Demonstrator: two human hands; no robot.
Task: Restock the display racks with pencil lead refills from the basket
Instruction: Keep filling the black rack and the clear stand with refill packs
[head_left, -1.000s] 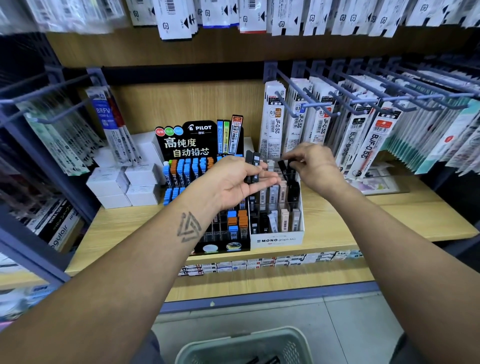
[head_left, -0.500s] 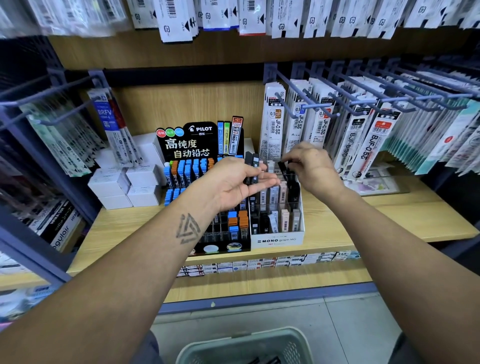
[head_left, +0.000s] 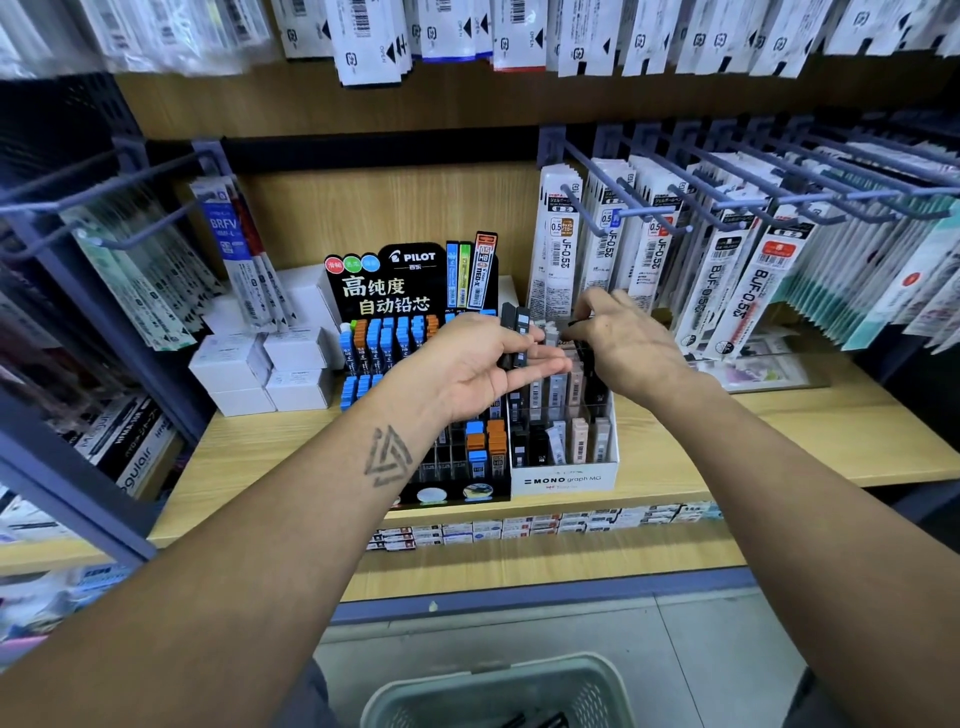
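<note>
Black and slim, two lead refill cases (head_left: 514, 338) stand upright in the left hand (head_left: 488, 364), resting on its flat fingers with the thumb behind them. The right hand (head_left: 631, 345) is above the back row of the white MONO rack (head_left: 566, 478); its fingertips pinch one dark case (head_left: 576, 323), though this part is small and blurred. Beside it on the wooden shelf (head_left: 779, 441) stands the black PILOT rack (head_left: 410, 280). The pale green basket (head_left: 498, 686) is on the floor below, with some dark refills inside.
</note>
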